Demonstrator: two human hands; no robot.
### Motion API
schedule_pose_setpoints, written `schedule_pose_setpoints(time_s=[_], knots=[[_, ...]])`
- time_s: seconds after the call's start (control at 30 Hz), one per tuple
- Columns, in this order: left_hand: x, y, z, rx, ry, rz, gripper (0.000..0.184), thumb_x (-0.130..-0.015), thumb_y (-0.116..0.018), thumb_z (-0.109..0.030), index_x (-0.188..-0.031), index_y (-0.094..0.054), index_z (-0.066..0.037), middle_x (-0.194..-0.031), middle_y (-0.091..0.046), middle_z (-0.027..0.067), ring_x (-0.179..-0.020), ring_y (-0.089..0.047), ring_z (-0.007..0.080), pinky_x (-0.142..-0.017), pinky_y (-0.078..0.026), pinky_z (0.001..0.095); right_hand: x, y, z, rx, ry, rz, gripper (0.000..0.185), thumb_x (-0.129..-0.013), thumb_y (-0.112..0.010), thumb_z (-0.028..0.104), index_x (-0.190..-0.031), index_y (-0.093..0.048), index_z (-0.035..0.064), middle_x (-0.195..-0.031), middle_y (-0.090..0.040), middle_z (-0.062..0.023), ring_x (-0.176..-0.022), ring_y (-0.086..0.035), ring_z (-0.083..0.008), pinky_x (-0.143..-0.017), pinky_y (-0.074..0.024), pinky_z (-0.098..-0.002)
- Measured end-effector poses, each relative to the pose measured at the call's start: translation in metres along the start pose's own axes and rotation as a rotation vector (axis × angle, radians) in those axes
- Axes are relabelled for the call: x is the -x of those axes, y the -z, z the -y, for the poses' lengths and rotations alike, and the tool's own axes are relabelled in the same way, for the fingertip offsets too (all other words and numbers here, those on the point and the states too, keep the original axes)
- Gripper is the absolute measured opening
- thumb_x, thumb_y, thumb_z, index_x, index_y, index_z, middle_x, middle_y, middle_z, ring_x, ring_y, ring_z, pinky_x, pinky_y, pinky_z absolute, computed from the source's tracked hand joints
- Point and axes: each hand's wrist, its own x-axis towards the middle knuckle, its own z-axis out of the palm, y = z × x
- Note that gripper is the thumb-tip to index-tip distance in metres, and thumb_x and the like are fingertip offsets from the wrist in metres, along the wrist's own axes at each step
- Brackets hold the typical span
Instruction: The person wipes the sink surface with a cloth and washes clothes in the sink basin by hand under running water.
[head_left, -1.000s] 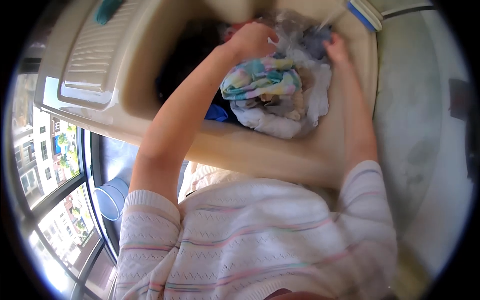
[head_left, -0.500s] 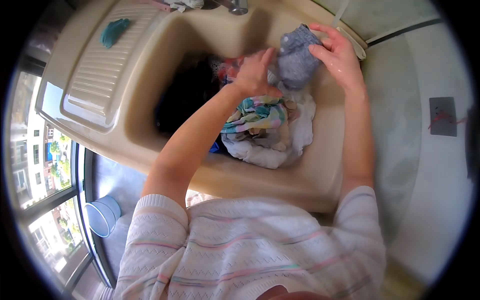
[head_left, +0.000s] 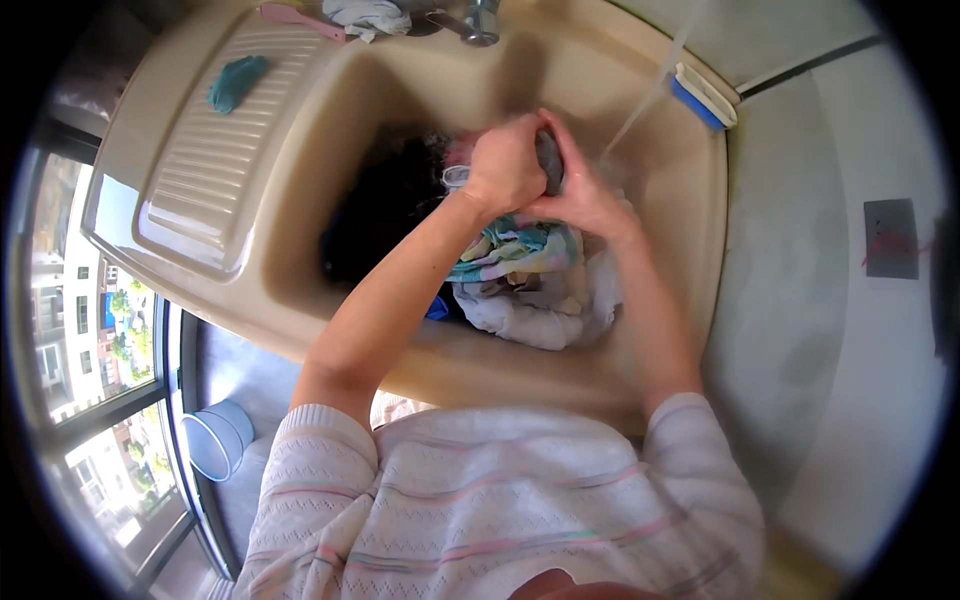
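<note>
Between my two hands, over the basin of the laundry sink (head_left: 285,215), a small bluish-grey piece of clothing (head_left: 549,160) is bunched up; mostly hidden, it could be a sock. My left hand (head_left: 508,165) is closed on it from the left, knuckles up. From the right, my right hand (head_left: 583,195) wraps round it, thumb and fingers pressing it against the left. Below them lies a heap of wet laundry: a teal and yellow checked cloth (head_left: 525,245) on white cloth (head_left: 520,315). Dark clothes (head_left: 375,215) fill the basin's left side.
A ribbed washboard (head_left: 205,160) on the left carries a teal cloth (head_left: 237,83). The tap (head_left: 480,22), a white rag (head_left: 367,17) and a pink handle (head_left: 300,20) are at the back. A blue-and-white brush (head_left: 703,97) sits on the right rim. A bucket (head_left: 218,440) stands on the floor.
My right hand has brought the grey clothing down and left to my left hand, which was open and has closed on it. The brush on the rim is now uncovered.
</note>
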Motion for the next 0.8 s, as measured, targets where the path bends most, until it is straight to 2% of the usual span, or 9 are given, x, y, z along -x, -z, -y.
schedule_pose_setpoints(time_s=[0.1, 0.2, 0.33, 0.37, 0.5, 0.6, 0.63, 0.7, 0.8], knots=[[-0.001, 0.025, -0.002, 0.336, 0.028, 0.22, 0.052, -0.06, -0.064, -0.009, -0.109, -0.053, 0.006, -0.092, -0.06, 0.0156, -0.089, -0.057, 0.0236, -0.082, -0.043, 0.03, -0.012, -0.013, -0.004, -0.189, 0.01, -0.071, 0.086, -0.062, -0.074, 0.003, -0.135, -0.031, 0.0096, -0.132, -0.038, -0.0084, -0.12, -0.037, -0.0185, -0.101, -0.029, -0.0307], [-0.004, 0.025, 0.009, 0.388, 0.004, 0.188, 0.055, -0.06, -0.069, -0.014, -0.109, -0.054, 0.006, -0.095, -0.059, 0.0128, -0.089, -0.056, 0.0213, -0.082, -0.043, 0.0305, -0.014, -0.011, 0.003, -0.304, -0.025, -0.234, 0.082, -0.057, -0.07, -0.005, -0.131, -0.037, 0.0064, -0.117, -0.049, -0.0066, -0.107, -0.047, -0.0169, -0.094, -0.0366, -0.0295], [-0.003, 0.012, 0.016, 0.888, -0.014, 0.115, 0.089, -0.06, -0.079, -0.029, -0.13, -0.033, 0.0, -0.115, -0.049, 0.0128, -0.107, -0.047, 0.0217, -0.094, -0.036, 0.0316, -0.025, -0.007, 0.016, -0.825, -0.177, -0.39, 0.063, -0.065, -0.058, -0.008, -0.125, -0.043, 0.0057, -0.106, -0.053, -0.0071, -0.094, -0.053, -0.0161, -0.082, -0.0448, -0.0278], [0.0, 0.007, 0.018, 0.904, 0.023, 0.264, 0.099, -0.06, -0.081, -0.033, -0.135, -0.024, -0.003, -0.121, -0.044, 0.0125, -0.113, -0.042, 0.022, -0.098, -0.031, 0.0326, -0.03, -0.009, 0.018, -0.827, -0.196, -0.451, 0.055, -0.068, -0.055, -0.005, -0.121, -0.047, 0.0039, -0.1, -0.056, -0.0084, -0.087, -0.055, -0.0164, -0.076, -0.0474, -0.0275], [0.01, -0.014, 0.012, 1.235, 0.258, 0.302, 0.073, -0.063, -0.079, -0.022, -0.122, -0.041, -0.003, -0.109, -0.053, 0.0089, -0.102, -0.051, 0.0186, -0.089, -0.041, 0.0331, -0.054, -0.015, -0.005, -0.677, -0.294, -0.711, 0.051, -0.065, -0.059, -0.001, -0.114, -0.049, -0.0041, -0.093, -0.058, -0.0099, -0.082, -0.057, -0.0169, -0.072, -0.0473, -0.0274], [0.013, -0.03, 0.014, 1.377, 0.466, 0.311, 0.05, -0.066, -0.076, -0.013, -0.108, -0.051, -0.001, -0.097, -0.059, 0.0082, -0.088, -0.059, 0.0199, -0.078, -0.048, 0.0349, -0.063, -0.013, -0.038, -0.165, -0.488, -0.596, 0.051, -0.065, -0.059, 0.003, -0.114, -0.049, -0.0057, -0.095, -0.059, -0.0113, -0.084, -0.057, -0.0187, -0.074, -0.047, -0.0296], [0.016, -0.029, 0.011, 1.416, 0.554, 0.309, 0.043, -0.067, -0.075, -0.01, -0.104, -0.053, -0.001, -0.093, -0.061, 0.0084, -0.083, -0.06, 0.0208, -0.074, -0.05, 0.0356, -0.066, -0.017, -0.055, -0.066, -0.435, -0.515, 0.055, -0.071, -0.065, 0.013, -0.119, -0.046, -0.004, -0.102, -0.057, -0.0138, -0.087, -0.056, -0.0205, -0.078, -0.0457, -0.0317], [0.015, -0.03, 0.015, 1.494, 0.72, 0.331, 0.033, -0.067, -0.072, -0.001, -0.096, -0.056, -0.001, -0.084, -0.062, 0.0086, -0.069, -0.063, 0.0225, -0.064, -0.054, 0.038, -0.058, 0.0, -0.053, -0.344, -0.317, -0.255, 0.064, -0.075, -0.065, 0.029, -0.126, -0.04, -0.0013, -0.11, -0.054, -0.0158, -0.094, -0.055, -0.023, -0.083, -0.0444, -0.0339], [0.014, -0.017, 0.012, 1.669, 0.756, 0.509, 0.03, -0.068, -0.067, -0.009, -0.094, -0.055, -0.001, -0.078, -0.061, 0.0092, -0.064, -0.061, 0.0235, -0.048, -0.05, 0.0331, -0.032, 0.025, -0.06, -1.055, -0.206, -0.05, 0.083, -0.077, -0.057, 0.056, -0.136, -0.026, 0.007, -0.125, -0.044, -0.0187, -0.114, -0.046, -0.0291, -0.096, -0.0383, -0.0408]])
